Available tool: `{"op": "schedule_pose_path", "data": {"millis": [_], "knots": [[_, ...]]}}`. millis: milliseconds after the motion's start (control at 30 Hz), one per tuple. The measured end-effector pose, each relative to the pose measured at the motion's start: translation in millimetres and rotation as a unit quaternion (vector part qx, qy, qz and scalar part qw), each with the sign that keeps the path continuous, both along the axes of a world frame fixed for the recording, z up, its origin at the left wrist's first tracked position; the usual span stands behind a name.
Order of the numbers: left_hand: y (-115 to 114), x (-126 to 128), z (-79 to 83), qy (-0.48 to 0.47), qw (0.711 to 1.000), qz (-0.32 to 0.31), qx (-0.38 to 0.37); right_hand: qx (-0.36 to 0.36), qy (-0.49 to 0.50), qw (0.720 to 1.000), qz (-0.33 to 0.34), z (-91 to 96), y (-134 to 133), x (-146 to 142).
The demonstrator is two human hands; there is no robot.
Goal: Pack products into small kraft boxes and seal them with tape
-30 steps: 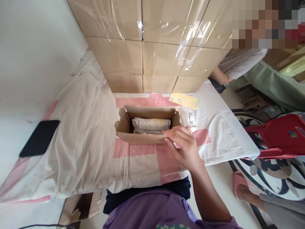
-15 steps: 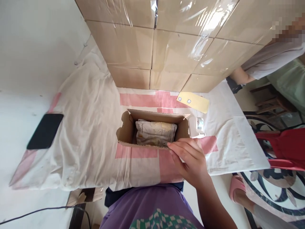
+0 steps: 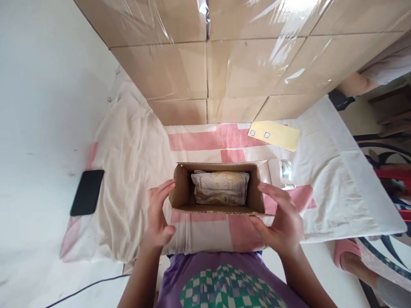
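Cardboard box [image 3: 182, 194] sits btwn my left hand [image 3: 159, 216] & right hand [image 3: 284, 220], both open, fingers at its end walls; I reckon light, thin-walled, packet [image 3: 221, 188] loose inside, so grip low at ends.

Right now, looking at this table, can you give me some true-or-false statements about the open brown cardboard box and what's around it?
The left hand and right hand flank the open brown cardboard box, one at each end. True.
The box is empty. False: a crinkled white packet lies inside.
A flat black phone lies left of the box. True.
The pale yellow paper envelope sits inside the box. False: it lies on the pink-and-white cloth beyond the box.
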State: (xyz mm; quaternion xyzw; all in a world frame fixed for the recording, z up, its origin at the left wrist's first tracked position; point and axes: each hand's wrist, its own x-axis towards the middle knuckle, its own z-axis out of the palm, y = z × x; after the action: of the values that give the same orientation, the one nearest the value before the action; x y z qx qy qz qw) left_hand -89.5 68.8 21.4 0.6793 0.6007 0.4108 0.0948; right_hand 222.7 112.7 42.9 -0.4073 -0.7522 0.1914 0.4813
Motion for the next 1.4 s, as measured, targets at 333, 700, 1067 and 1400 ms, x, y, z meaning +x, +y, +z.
{"op": "schedule_pose_path", "data": {"millis": [333, 700, 1067, 1400], "knots": [[10, 16, 1.6, 0.005, 0.995, -0.078, 0.067, -0.052, 0.067, 0.995, 0.055, -22.0, 5, -4], [-17, 57, -15.7, -0.315, 0.949, 0.010, -0.003, -0.005, 0.079, 0.996, -0.035, -20.1, -6, -12], [-8, 61, -18.7, -0.308, 0.950, -0.016, -0.048, 0.011, -0.074, 0.997, -0.034, 3.1, 23, 2], [-14, 93, 14.7, 0.206, 0.975, 0.030, 0.077, -0.004, -0.108, 0.993, -0.045, -15.7, 3, 1]]}}
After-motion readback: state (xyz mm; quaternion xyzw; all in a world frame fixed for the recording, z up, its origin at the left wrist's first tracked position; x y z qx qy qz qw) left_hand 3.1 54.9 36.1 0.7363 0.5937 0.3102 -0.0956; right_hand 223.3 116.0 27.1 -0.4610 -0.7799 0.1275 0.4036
